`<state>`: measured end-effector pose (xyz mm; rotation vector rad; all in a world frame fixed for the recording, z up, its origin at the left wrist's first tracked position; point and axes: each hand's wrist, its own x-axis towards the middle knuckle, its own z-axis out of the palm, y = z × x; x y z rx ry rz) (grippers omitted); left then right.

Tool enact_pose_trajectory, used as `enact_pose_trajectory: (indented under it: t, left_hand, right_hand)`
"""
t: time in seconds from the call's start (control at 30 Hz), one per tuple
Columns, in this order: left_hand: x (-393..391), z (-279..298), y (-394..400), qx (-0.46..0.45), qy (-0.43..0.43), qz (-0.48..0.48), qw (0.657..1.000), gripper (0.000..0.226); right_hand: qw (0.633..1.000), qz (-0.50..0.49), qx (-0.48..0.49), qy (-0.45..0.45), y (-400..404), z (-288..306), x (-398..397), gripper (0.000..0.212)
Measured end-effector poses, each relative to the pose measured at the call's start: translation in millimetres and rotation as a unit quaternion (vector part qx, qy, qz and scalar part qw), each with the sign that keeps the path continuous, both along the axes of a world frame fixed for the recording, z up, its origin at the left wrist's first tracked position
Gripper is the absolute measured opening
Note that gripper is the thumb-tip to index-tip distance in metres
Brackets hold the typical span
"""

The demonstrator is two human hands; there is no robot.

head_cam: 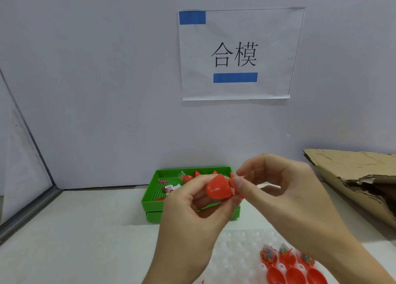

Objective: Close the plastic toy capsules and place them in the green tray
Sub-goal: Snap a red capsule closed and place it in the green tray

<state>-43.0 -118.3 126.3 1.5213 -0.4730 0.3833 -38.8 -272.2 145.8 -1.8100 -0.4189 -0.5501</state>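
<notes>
Both hands up in front of the green tray [150,198], working one red capsule [217,187]. Left hand [192,211] cups the smooth red half, thumb and fingers curled round it. Right hand [278,189] pinches the other red piece [232,180] between thumb and forefinger, right at the half's rim; can't tell if the two parts are seated.

Counts:
- Tray: 1, sitting against the back wall. Inside: about 3 red capsule pieces [188,177] along the far edge, partly hidden by the hands, plus 1 small pink figure [162,180] and 1 wrapped packet [171,188]. Exact capsule count not clear.
- White holder [235,253] near bottom right: 3 open red capsules [287,262] in a row, each with a coloured toy in the upper half, lower halves empty.
- 1 torn cardboard box [353,176] at right.
- 1 paper sign [235,54] on the wall with 2 blue tape strips.

Room: bare white table [75,230] left of the tray and holder. Metal frame edge [25,215] bounds the left side. Box crowds the right edge, near the right forearm.
</notes>
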Motion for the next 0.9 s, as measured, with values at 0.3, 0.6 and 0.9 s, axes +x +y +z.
enact_pose_trajectory:
  t: [0.3,0.6,0.9]
  left_hand:
    - [0.0,0.6,-0.9,0.001,-0.002,0.002,1.000,0.027]
    - [-2.5,1.0,-1.5,0.006,0.002,0.007,1.000,0.029]
    - [-0.9,1.2,8.0,0.016,0.057,-0.037,0.998,0.033]
  right_hand:
    - [1.000,0.016,-0.002,0.014,-3.3,0.0,2.7,0.006]
    - [1.000,0.009,-0.024,0.002,-4.7,1.4,0.3,0.007]
    - [0.997,0.070,0.001,0.044,-27.8,6.7,3.8,0.021]
